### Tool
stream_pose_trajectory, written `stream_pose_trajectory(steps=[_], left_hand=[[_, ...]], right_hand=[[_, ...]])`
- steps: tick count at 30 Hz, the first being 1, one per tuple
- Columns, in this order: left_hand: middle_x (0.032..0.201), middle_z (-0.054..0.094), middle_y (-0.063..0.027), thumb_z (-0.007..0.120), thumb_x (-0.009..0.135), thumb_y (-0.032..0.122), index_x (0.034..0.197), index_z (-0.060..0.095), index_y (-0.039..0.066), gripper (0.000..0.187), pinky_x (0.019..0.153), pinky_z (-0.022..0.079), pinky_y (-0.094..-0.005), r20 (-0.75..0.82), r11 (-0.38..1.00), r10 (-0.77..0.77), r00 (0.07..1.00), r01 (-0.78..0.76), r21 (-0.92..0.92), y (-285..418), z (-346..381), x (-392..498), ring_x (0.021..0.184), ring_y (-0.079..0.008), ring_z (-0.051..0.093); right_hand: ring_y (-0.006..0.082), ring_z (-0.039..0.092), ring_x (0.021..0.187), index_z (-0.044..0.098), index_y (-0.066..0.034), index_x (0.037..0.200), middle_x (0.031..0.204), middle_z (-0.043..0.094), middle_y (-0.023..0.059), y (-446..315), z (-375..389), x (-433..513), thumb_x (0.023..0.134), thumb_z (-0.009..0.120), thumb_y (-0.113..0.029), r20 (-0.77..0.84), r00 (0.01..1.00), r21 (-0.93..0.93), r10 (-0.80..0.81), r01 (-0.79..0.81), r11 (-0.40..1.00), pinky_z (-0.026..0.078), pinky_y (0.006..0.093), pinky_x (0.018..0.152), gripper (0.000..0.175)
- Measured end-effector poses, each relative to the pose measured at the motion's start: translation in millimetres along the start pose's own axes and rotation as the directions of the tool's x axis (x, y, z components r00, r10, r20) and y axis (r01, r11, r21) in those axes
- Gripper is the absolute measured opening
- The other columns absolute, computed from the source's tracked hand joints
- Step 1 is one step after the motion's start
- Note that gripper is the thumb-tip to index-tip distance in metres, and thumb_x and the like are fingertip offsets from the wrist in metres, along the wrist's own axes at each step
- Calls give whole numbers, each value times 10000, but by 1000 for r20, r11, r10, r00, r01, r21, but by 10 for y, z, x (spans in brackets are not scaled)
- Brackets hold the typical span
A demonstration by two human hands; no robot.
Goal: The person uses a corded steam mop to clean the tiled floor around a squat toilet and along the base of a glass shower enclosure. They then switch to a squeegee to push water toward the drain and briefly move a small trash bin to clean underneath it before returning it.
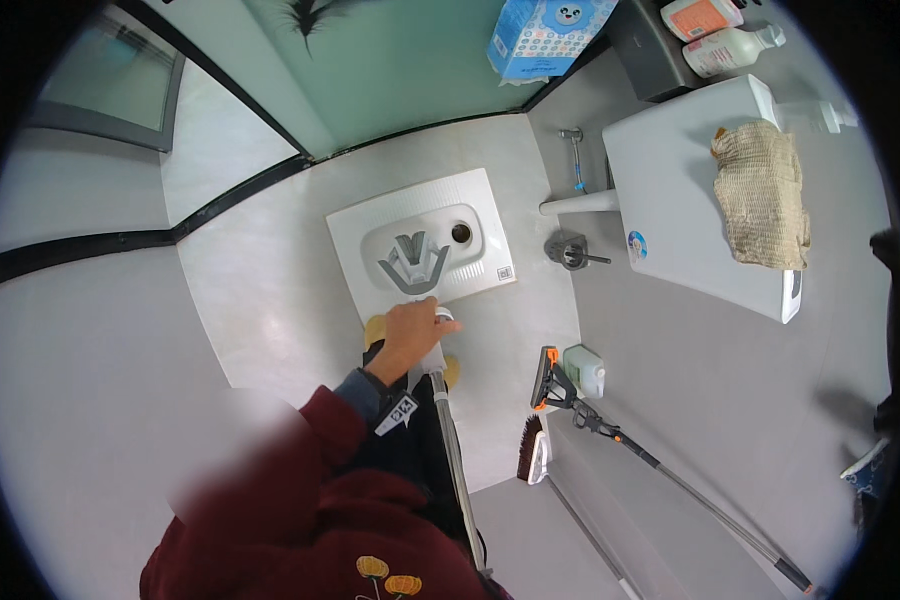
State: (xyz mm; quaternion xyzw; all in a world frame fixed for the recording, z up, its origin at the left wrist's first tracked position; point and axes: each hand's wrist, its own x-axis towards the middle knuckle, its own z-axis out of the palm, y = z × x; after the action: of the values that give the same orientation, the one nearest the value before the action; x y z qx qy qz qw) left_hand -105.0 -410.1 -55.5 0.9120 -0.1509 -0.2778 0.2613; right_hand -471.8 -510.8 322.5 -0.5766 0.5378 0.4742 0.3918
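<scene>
My left hand (412, 336) is closed around the white upper sleeve of a long-handled mop (452, 450). Its thumb points to the right. The mop's metal pole runs down along my body to the bottom of the view. Beyond the hand, its grey and white folding head (414, 264) spreads in a V shape over the white squat toilet (345, 225); I cannot tell whether it touches the basin. The round drain hole (461, 233) shows to the right of the head. A tag with symbols hangs near my wrist. My right hand is out of view.
On the right wall are a cistern (675, 187) with a beige cloth (763, 199) and a flush pipe (581, 203). A toilet brush holder (568, 250), a jug (585, 370), a squeegee-like mop (555, 382) and a broom (531, 450) stand right. A glass partition (405, 75) rises ahead.
</scene>
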Motion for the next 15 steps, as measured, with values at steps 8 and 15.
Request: stream_pose_trajectory(steps=[8, 15], left_hand=[[701, 595, -122, 661, 690, 386, 769, 530, 16, 400, 562, 443, -398, -25, 994, 57, 998, -59, -93, 402, 81, -533, 648, -298, 587], [699, 566, -140, 666, 678, 379, 855, 513, -1, 446, 554, 440, -390, 27, 985, 173, 985, -173, 19, 503, 196, -946, 624, -295, 574]], right_hand=[[163, 503, 734, 482, -43, 1115, 873, 581, 110, 41, 83, -41, 817, 551, -302, -25, 1000, -16, -5, 4, 1000, 433, 304, 626, 401], [177, 510, 742, 475, -47, 1120, 882, 580, 118, 79, 154, -83, 811, 555, -317, -29, 1000, -16, 3, -4, 1000, 436, 313, 632, 418]])
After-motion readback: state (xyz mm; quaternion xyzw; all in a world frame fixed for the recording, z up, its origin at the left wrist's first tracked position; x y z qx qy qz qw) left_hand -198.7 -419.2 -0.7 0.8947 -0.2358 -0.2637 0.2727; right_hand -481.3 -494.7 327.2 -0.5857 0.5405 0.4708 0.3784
